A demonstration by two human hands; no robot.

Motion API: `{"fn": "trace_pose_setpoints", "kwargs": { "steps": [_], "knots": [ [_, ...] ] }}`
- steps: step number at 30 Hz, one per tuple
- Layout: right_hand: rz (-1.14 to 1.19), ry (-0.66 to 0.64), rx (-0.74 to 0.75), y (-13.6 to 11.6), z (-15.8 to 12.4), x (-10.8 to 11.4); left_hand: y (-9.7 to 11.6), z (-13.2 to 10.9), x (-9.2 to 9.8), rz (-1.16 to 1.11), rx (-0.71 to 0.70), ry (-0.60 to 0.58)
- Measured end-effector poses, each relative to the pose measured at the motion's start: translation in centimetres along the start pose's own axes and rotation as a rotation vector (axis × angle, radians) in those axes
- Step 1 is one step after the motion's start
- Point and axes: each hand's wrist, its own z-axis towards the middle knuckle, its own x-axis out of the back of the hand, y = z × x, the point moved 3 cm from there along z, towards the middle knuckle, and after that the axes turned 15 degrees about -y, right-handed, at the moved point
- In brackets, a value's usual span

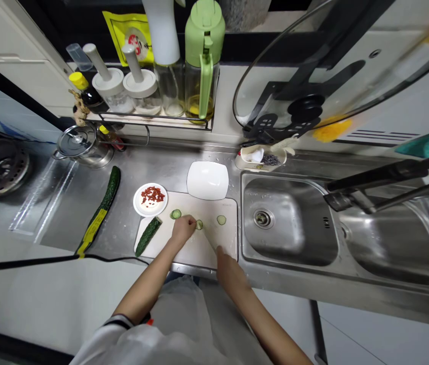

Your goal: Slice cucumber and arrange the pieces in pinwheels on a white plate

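Note:
On the white cutting board (pixel 187 252), my left hand (pixel 184 229) has its fingers drawn together at the edge of a small cucumber slice (pixel 199 224). My right hand (pixel 229 271) is closed around the handle of a knife (pixel 211 240), whose blade points at that slice. Another slice (pixel 221 220) lies flat to the right, and a few overlapping slices (pixel 176 214) sit left of my left hand. A dark green piece of cucumber (pixel 148 236) rests at the board's left side. Most of the knife handle is hidden by my right hand.
A plate of chopped red bits (pixel 151 198) overlaps the board's upper left corner. Behind the board stands a white dish (pixel 207 180). A whole cucumber (pixel 102 205) lies left, near a lidded pot (pixel 83 146). The sink (pixel 290 220) is right, under a faucet (pixel 381 185).

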Motion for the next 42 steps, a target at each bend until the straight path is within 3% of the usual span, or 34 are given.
{"fn": "trace_pose_setpoints", "kwargs": {
  "steps": [28,36,42],
  "knots": [
    [0.014,-0.060,-0.020,-1.7,1.2,1.1,-0.5,0.1,-0.2,0.037,0.102,0.007],
    [0.023,-0.062,-0.024,-1.4,0.3,-0.1,-0.1,-0.2,-0.1,0.036,0.097,0.013],
    [0.083,-0.140,-0.068,-0.4,-0.7,-1.3,0.2,-0.8,0.1,0.051,0.044,0.039]
  ]
}}
